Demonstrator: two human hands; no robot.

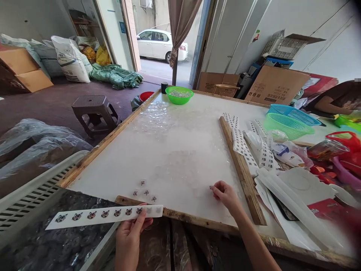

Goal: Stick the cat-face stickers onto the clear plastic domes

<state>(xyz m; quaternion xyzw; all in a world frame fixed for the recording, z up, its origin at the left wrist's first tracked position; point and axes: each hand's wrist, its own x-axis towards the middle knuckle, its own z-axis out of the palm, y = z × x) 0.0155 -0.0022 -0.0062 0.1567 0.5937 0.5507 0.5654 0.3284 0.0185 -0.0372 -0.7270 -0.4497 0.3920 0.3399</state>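
A white strip of cat-like animal-face stickers (97,219) is pinched between the thumb and fingers of my left hand (129,235), just off the table's front edge. Two spots near the strip's right end show only faint round marks. Over the white tabletop (180,139), my right hand (225,194) is closed in a pinch on one small dark-printed sticker (210,187). Near the front edge, several clear pieces with the same animal face (146,192) lie in a small group on the table.
A wooden bar (242,173) divides off sticker strips (239,141), plastic bags and baskets (289,126) at right. A green bowl (179,98) stands at the far edge. Below left, a white crate (42,184) holds many clear pieces. Another person's arm (324,103) rests far right.
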